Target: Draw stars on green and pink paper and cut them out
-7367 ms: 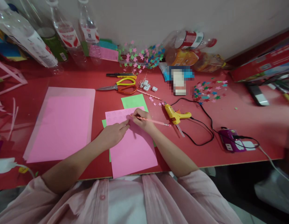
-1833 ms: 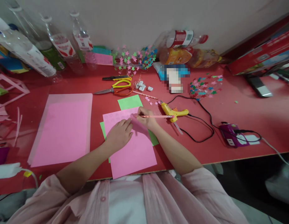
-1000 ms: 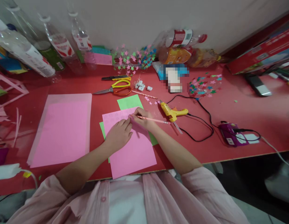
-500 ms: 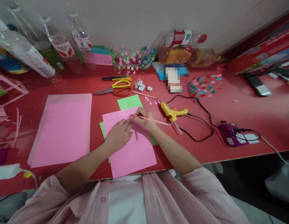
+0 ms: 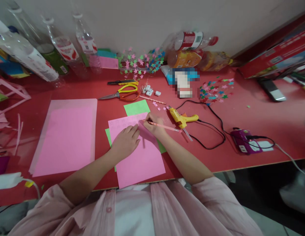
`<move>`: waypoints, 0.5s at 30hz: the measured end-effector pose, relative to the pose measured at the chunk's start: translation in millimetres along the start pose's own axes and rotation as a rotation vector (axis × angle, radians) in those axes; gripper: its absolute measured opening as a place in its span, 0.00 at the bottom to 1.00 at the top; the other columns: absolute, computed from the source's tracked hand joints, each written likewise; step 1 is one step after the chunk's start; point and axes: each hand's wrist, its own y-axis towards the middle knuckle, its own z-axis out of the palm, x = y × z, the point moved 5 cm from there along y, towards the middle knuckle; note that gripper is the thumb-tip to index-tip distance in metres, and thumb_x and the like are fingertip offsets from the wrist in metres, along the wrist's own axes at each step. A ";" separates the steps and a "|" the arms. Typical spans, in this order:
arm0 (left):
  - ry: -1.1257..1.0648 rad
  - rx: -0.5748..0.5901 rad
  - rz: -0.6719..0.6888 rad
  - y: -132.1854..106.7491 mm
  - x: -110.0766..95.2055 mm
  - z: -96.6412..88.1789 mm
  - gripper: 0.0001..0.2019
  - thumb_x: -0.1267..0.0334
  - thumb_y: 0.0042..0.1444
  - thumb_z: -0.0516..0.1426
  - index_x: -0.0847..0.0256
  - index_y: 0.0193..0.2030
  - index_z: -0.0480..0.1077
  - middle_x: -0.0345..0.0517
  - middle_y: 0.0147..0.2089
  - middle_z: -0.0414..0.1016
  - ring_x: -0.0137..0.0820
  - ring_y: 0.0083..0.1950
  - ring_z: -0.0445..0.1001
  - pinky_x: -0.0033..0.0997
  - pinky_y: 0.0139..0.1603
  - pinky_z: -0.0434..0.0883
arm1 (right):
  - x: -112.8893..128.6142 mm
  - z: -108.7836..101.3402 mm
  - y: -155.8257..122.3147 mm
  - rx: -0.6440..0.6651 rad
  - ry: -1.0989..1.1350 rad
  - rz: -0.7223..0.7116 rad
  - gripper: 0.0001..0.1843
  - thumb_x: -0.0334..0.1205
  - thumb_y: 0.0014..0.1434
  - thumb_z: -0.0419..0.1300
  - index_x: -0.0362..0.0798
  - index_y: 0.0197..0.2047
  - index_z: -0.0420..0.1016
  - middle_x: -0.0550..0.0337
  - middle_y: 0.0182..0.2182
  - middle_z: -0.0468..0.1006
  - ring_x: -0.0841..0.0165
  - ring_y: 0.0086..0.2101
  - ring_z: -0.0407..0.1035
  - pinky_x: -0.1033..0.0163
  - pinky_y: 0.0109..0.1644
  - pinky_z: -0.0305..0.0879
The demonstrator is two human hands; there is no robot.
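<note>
A pink sheet of paper (image 5: 140,164) lies in front of me, its top edge marked with a row of faint drawn shapes. Beneath it, green paper (image 5: 137,107) sticks out at the top and sides. My right hand (image 5: 154,124) grips a pencil (image 5: 167,127) near its point, close to the upper part of the sheet; the fingers partly cover the tip. Flat on the paper just left of it rests my left hand (image 5: 126,141), fingers stretched out and holding nothing.
Left of me is a stack of pink paper (image 5: 66,137). Beyond my hands lie scissors (image 5: 123,92), a cutter (image 5: 123,82) and small pink stars (image 5: 157,106). To the right are a yellow glue gun (image 5: 182,118) with its black cord and a purple power adapter (image 5: 244,141). Plastic bottles (image 5: 66,49) line the wall.
My right hand and the pencil have shifted very slightly to the right over the paper. My left hand stays in place.
</note>
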 end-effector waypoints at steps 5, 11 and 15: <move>0.003 -0.005 0.005 0.2 0.0 0.3 0.19 0.62 0.64 0.49 0.74 0.55 0.67 0.63 0.62 0.65 0.46 0.55 0.66 0.44 0.54 0.65 | -10.2 4.3 1.6 0.003 -0.039 -0.009 0.07 0.37 0.46 0.53 0.49 0.21 0.56 0.69 0.17 0.59 0.75 0.20 0.53 0.67 0.25 0.48; -0.022 0.015 0.003 0.3 0.5 3.0 0.18 0.62 0.64 0.48 0.73 0.54 0.67 0.62 0.61 0.66 0.45 0.56 0.65 0.44 0.53 0.66 | -10.6 7.7 0.5 0.046 -0.034 -0.091 0.06 0.36 0.47 0.53 0.49 0.22 0.58 0.68 0.18 0.62 0.76 0.21 0.53 0.68 0.26 0.49; -0.028 -0.005 -0.001 0.3 0.9 2.3 0.18 0.62 0.65 0.47 0.72 0.54 0.66 0.64 0.61 0.66 0.45 0.55 0.66 0.46 0.53 0.65 | -3.4 7.1 -2.1 0.091 -0.016 -0.103 0.07 0.37 0.48 0.54 0.49 0.22 0.58 0.68 0.17 0.61 0.76 0.20 0.54 0.68 0.25 0.50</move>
